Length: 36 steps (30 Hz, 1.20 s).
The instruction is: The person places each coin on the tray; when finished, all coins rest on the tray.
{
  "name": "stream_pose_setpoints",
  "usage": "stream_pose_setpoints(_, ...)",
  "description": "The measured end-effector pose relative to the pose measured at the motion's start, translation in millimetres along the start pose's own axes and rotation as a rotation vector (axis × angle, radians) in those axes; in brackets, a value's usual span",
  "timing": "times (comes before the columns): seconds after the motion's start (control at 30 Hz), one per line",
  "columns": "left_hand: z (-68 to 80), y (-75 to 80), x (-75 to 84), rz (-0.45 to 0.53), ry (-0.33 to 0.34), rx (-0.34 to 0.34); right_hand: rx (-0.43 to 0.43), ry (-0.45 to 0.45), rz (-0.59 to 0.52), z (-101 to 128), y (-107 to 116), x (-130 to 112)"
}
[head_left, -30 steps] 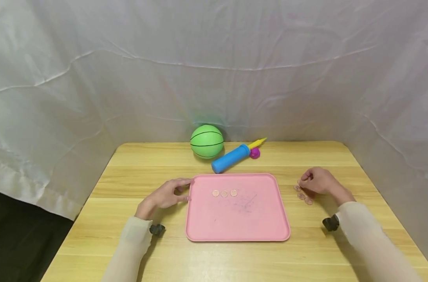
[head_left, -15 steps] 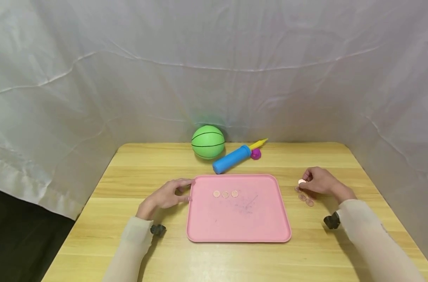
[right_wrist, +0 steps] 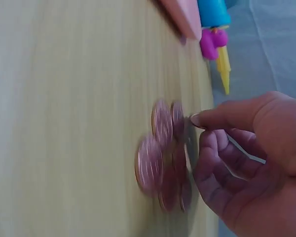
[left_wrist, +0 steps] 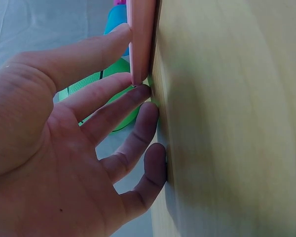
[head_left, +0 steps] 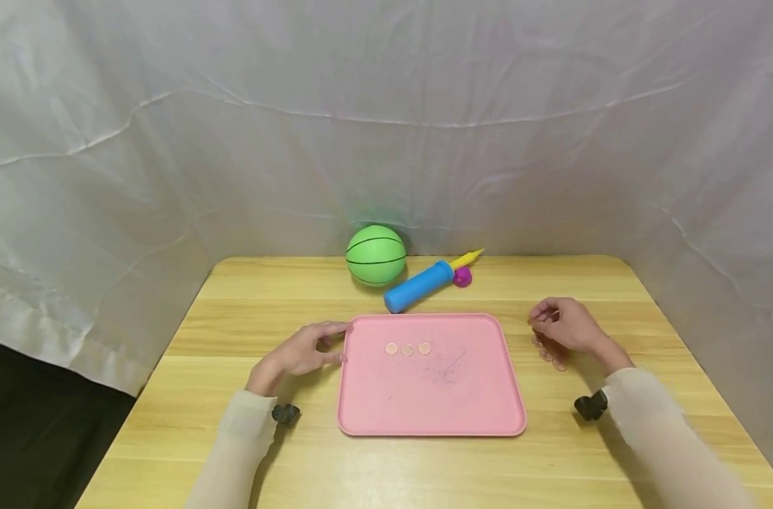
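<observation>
Right of centre in the head view, a coin is pinched edge-on between the thumb and forefinger of the right hand [head_left: 567, 326], the other fingers loosely curled; in the right wrist view the coin [right_wrist: 190, 120] is seen as a thin blurred sliver at the fingertips. Just below the hand, more coins [head_left: 549, 356] are spread on the table [head_left: 265, 297]. At centre left, the left hand [head_left: 300, 353] is laid with relaxed fingers against the tray's [head_left: 431, 403] left rim, thumb above the edge. Three coins [head_left: 407, 349] are lined up on the tray. At upper centre, a ball [head_left: 375, 255] and pump [head_left: 419, 285] are lying.
</observation>
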<state>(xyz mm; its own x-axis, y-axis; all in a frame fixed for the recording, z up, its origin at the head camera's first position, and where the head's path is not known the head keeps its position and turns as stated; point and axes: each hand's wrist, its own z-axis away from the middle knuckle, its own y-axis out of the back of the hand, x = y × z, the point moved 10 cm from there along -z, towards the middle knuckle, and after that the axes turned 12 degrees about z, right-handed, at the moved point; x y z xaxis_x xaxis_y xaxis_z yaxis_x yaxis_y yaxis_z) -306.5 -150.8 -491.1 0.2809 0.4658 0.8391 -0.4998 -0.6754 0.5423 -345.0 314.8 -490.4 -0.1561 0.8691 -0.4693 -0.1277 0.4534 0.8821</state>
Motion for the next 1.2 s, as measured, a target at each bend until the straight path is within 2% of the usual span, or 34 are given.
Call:
stream_pose_setpoints(0.2,-0.5,0.9,-2.3,-0.002,0.011,-0.001,-0.023,-0.123,-0.246,1,-12,-11)
stream_pose_setpoints(0.27,-0.7,1.0,-1.6,-0.005,0.003,0.002,-0.020,-0.136,-0.283,2,-14,-18)
stream_pose_setpoints(0.57,0.6,1.0,0.5,-0.011,-0.004,-0.002,-0.062,-0.048,-0.295,2,-35,-61)
stream_pose_setpoints(0.77,0.4,0.6,-0.8,-0.007,0.000,0.001,-0.059,-0.030,-0.234,0,-50,-81)
stream_pose_setpoints(0.93,0.4,0.2,0.7,-0.009,-0.001,0.003,-0.057,0.003,-0.221,1,-55,-97)
stream_pose_setpoints(1.2,-0.2,0.4,-1.4,0.006,0.014,0.002,-0.051,0.122,-0.170,-3,-68,-128)
